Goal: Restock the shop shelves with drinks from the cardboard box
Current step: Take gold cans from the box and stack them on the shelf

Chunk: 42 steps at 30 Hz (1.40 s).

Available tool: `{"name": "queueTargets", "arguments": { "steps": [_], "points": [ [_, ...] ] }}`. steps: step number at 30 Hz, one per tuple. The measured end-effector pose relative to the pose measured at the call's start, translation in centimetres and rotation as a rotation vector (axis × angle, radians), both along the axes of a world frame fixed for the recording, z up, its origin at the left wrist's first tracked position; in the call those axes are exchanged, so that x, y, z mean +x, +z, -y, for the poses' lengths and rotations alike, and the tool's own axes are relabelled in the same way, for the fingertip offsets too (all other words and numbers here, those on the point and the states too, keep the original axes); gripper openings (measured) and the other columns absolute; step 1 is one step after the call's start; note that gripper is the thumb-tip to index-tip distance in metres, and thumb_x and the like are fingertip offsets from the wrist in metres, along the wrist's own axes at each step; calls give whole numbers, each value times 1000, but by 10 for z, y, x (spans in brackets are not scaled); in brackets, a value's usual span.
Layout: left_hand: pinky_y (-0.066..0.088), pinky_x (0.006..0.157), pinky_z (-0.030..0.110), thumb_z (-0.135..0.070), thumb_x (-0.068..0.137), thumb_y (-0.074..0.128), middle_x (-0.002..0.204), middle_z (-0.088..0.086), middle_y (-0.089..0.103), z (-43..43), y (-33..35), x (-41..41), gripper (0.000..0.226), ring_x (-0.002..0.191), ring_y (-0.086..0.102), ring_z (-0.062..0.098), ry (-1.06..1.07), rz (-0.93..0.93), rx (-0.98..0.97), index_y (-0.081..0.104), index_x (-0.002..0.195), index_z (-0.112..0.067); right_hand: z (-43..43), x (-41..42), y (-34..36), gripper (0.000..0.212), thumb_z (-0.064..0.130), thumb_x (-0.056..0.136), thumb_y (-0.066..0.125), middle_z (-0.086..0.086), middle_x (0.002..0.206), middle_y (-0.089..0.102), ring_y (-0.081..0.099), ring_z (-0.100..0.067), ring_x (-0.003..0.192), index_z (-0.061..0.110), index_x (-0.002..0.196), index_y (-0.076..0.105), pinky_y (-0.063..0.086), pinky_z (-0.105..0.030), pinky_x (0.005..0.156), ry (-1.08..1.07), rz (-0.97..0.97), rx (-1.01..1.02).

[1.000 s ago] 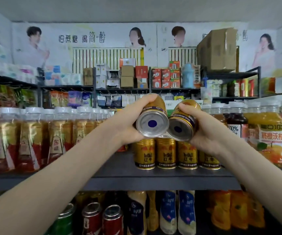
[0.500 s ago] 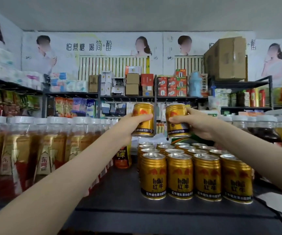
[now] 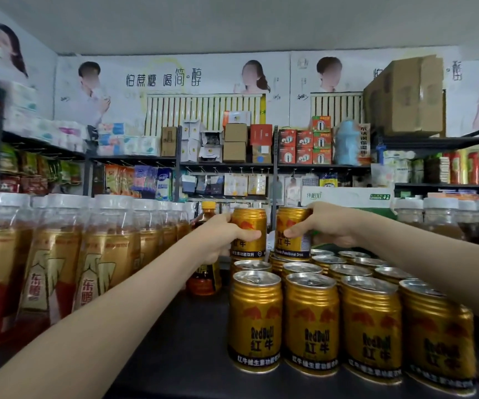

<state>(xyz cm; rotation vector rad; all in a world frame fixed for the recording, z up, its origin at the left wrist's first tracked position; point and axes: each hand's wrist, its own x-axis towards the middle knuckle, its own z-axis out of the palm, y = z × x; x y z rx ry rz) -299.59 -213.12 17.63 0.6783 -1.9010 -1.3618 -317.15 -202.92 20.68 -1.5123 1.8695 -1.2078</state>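
Observation:
My left hand (image 3: 221,237) grips a gold Red Bull can (image 3: 249,230) upright, low over the back of the can block. My right hand (image 3: 326,224) grips a second gold can (image 3: 290,226) beside it, also upright, its base just above or on the cans beneath; I cannot tell which. Rows of the same gold cans (image 3: 313,323) stand on the dark shelf (image 3: 180,349), several across the front. The cardboard box the drinks come from is not in view.
Tall bottles with white caps and red-gold labels (image 3: 60,260) fill the shelf's left side. A small amber bottle (image 3: 205,272) stands just left of the cans. Clear-capped bottles (image 3: 445,217) stand at right. Back shelves hold boxes and packets.
Both hands have carried their cans forward and down, from tilted in front of the shelf to upright over the back rows. The view has risen and closed in on the shelf.

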Motion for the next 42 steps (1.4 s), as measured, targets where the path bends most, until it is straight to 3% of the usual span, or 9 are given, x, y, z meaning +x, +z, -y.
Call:
{"name": "queueTargets", "arguments": {
  "steps": [5, 12, 18, 23, 27, 32, 36, 39, 42],
  "points": [
    [43, 96, 45, -5, 81, 71, 114, 4, 61, 6, -1, -3, 60, 115, 53, 25, -31, 38, -5, 45, 134, -12, 4, -10, 1, 72, -1, 74, 75, -8, 114, 55, 56, -31, 111, 23, 127, 33, 44, -54, 100, 41, -33, -8],
    [41, 84, 36, -8, 83, 70, 112, -1, 58, 5, -2, -3, 64, 106, 53, 18, -38, 65, -64, 39, 138, -12, 10, -12, 4, 72, 3, 82, 69, -6, 126, 52, 53, -28, 116, 33, 137, 32, 43, -51, 103, 162, -143, 81],
    [43, 91, 38, -19, 81, 75, 138, 2, 45, 3, -12, -4, 99, 118, 50, 20, 33, 56, -278, 5, 151, -32, 2, -2, 3, 74, 16, 89, 65, 6, 146, 21, 36, -21, 125, 31, 147, 23, 42, -37, 101, 50, -658, -25],
    [49, 87, 33, -23, 83, 74, 140, 4, 46, -5, -14, 1, 101, 109, 52, 18, 93, 105, -410, 0, 151, -32, -6, 4, -2, 77, 22, 91, 63, 2, 146, 26, 37, -18, 125, 33, 150, 15, 40, -29, 97, -9, -893, -92],
    [47, 85, 31, -24, 84, 72, 150, 6, 36, -13, -12, 6, 106, 115, 54, 25, 106, 168, -447, -10, 151, -30, -18, 10, -3, 79, 22, 90, 64, 4, 150, 25, 36, -17, 129, 32, 151, 15, 35, -28, 102, -55, -927, -111],
    [46, 76, 25, -25, 86, 70, 145, 9, 42, -24, -10, 13, 104, 89, 56, 14, 161, 225, -527, -11, 152, -27, -42, 26, 0, 71, 32, 91, 61, -1, 153, 24, 38, -21, 131, 28, 150, 20, 31, -31, 104, -121, -888, -167],
    [48, 60, 22, -25, 88, 67, 121, 9, 54, -32, -6, 21, 96, 67, 54, 9, 198, 267, -611, -4, 153, -26, -61, 42, 0, 68, 33, 92, 59, -1, 155, 23, 30, -20, 138, 27, 149, 22, 26, -32, 109, -155, -854, -191],
    [46, 59, 19, -27, 90, 64, 140, 10, 45, -40, -7, 25, 88, 68, 49, 4, 212, 250, -659, 3, 154, -25, -75, 56, -5, 66, 30, 93, 58, -1, 156, 23, 28, -19, 140, 25, 149, 24, 25, -32, 110, -161, -834, -206],
    [35, 55, 11, -26, 93, 60, 122, 0, 54, -56, -12, 35, 77, 63, 36, -3, 226, 213, -690, 12, 153, -21, -91, 73, -8, 60, 26, 94, 56, -4, 153, 29, 31, -19, 137, 23, 147, 29, 26, -30, 108, -175, -839, -232]
  ]
}}
